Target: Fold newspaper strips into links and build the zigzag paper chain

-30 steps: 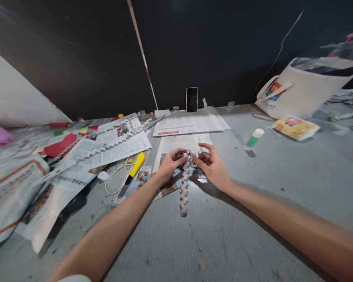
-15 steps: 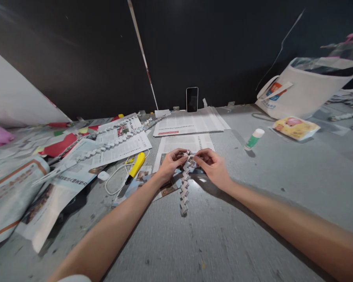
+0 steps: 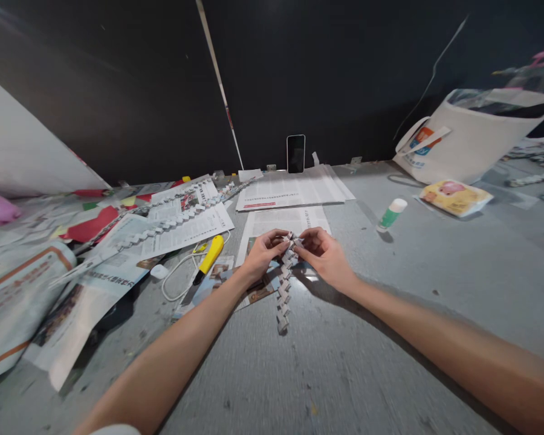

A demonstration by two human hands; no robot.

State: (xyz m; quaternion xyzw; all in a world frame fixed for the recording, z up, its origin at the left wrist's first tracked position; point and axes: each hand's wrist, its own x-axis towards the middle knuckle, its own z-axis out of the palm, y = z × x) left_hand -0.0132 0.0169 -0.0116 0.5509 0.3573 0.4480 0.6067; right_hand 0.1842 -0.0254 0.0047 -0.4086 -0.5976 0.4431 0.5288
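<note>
A folded zigzag chain of newspaper strips (image 3: 283, 296) hangs from between my hands toward the grey table (image 3: 326, 362). My left hand (image 3: 263, 254) pinches the chain's top end from the left. My right hand (image 3: 324, 254) pinches the same top end from the right, fingertips almost touching the left hand's. Both hands hover just above newspaper sheets (image 3: 272, 220) lying on the table.
A yellow utility knife (image 3: 210, 257) and a white cable (image 3: 176, 275) lie left of my hands. Longer paper chains (image 3: 167, 226) rest on newspapers at left. A phone (image 3: 295, 153) leans on the dark wall. A glue stick (image 3: 391, 214), snack packet (image 3: 456, 197) and white bag (image 3: 471, 142) stand right.
My right hand moved from open beside the chain to closed on its top end, meeting the left hand. The left hand stayed in place.
</note>
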